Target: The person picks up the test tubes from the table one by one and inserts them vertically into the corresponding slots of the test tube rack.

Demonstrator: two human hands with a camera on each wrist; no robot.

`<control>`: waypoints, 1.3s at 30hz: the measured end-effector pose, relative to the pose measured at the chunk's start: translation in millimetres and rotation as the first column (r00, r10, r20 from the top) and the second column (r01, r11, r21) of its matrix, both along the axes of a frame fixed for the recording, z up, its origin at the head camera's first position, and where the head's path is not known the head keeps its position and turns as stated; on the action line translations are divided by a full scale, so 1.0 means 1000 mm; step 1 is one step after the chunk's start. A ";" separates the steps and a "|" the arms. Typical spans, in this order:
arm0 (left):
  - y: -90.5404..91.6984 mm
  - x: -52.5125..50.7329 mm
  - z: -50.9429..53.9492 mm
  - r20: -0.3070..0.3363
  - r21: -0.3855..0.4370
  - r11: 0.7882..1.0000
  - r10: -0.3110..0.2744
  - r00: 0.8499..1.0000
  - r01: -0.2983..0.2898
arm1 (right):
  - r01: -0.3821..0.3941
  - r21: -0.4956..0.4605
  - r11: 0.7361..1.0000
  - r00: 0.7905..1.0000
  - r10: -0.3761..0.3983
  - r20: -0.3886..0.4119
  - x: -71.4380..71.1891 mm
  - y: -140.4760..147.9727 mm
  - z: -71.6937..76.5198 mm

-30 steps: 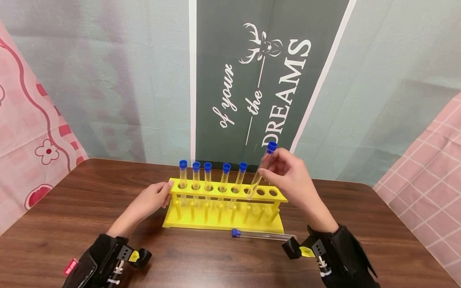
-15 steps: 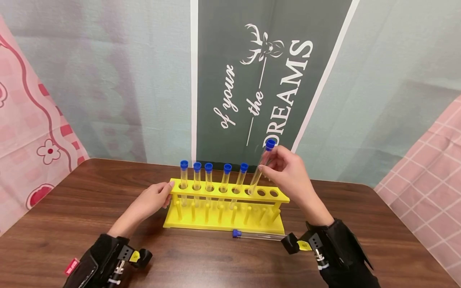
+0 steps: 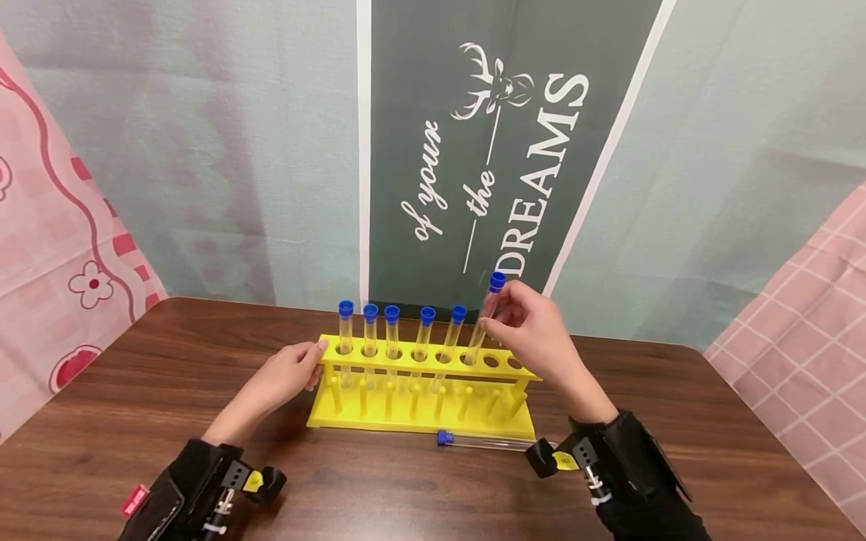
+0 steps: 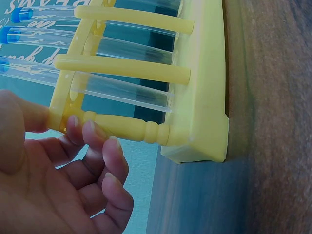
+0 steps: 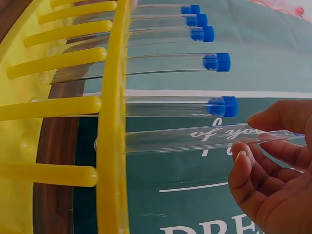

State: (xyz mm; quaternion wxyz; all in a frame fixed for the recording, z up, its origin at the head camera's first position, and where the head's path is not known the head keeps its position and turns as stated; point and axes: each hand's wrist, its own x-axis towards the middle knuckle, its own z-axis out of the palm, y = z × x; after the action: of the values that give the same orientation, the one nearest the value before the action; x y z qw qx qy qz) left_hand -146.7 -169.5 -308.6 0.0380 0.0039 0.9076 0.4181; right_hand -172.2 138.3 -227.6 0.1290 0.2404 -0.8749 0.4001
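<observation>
A yellow test tube rack (image 3: pixel 419 421) stands on the table, with several blue-capped clear test tubes (image 3: pixel 419 338) upright or slightly tilted in its left holes. My left hand (image 3: pixel 287 372) grips the rack's left end; in the left wrist view its thumb and fingers (image 4: pixel 92 134) hold the top bar near the end post. With thumb and fingers, my right hand (image 3: pixel 537 327) pinches another capped test tube (image 3: pixel 479 334) below its blue cap. This tube leans right, and its lower end is in the sixth hole; the right wrist view shows the tip just past the top bar.
One more blue-capped test tube (image 3: pixel 490 442) lies on the brown wooden table (image 3: pixel 379 488), along the rack's front edge near the right wrist camera. Two bare holes (image 3: pixel 492 361) are at the rack's right end. A printed cloth (image 3: pixel 433 188) hangs behind the table.
My right hand has moved left and down with its test tube. The tube's lower end has gone from above the rack into a hole. My left hand stays on the rack.
</observation>
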 end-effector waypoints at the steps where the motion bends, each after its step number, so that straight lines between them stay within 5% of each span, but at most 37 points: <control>1: 0.000 0.000 0.000 0.002 -0.001 1.000 0.001 1.000 -0.001 | 0.002 0.006 1.000 1.000 -0.002 0.005 -0.001 0.000 -0.001; 39: -0.001 0.002 -0.002 -0.004 0.015 1.000 -0.006 1.000 0.006 | 0.025 0.114 0.993 0.992 -0.039 0.123 -0.006 -0.002 -0.035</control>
State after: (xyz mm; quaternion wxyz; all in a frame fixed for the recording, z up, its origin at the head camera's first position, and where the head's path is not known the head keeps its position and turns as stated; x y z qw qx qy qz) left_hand -144.6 -170.9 -310.5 0.0377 0.0078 0.9046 0.4246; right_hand -178.4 136.4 -262.9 0.0666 0.2076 -0.9062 0.3624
